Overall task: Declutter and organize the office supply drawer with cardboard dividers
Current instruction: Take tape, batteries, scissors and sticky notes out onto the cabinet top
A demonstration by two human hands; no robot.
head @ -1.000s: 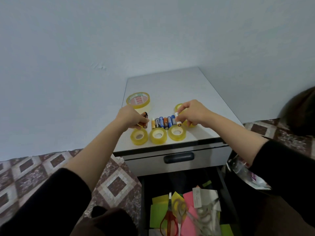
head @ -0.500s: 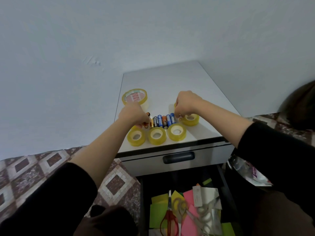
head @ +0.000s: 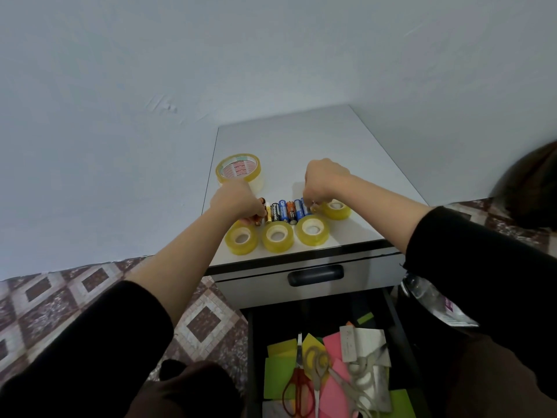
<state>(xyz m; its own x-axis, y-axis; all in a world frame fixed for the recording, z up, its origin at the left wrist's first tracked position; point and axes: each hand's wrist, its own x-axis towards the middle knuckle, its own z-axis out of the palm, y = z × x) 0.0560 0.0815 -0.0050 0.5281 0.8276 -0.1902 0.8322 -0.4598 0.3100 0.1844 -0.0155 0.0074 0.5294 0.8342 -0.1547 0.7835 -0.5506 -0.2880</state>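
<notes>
A row of several batteries (head: 284, 210) lies on the white cabinet top (head: 301, 140). My left hand (head: 235, 200) pinches a dark battery at the row's left end. My right hand (head: 322, 179) pinches a battery at the row's right end. Three small yellow tape rolls (head: 276, 236) stand in a line in front of the batteries, and another small roll (head: 337, 209) sits to their right. A larger tape roll (head: 238, 169) lies behind my left hand. Below, the open drawer (head: 394, 315) holds coloured sticky notes (head: 278, 375) and scissors (head: 319, 369).
The closed upper drawer with a dark handle (head: 315, 274) is just below the cabinet top. A clear plastic bottle (head: 434, 300) lies to the right of the cabinet. Patterned floor tiles (head: 60, 297) stretch to the left, and a pale wall stands behind.
My right hand has drawn back over the right end of the battery row, uncovering the small tape roll there. My left hand stays at the left end. The camera has tilted slightly.
</notes>
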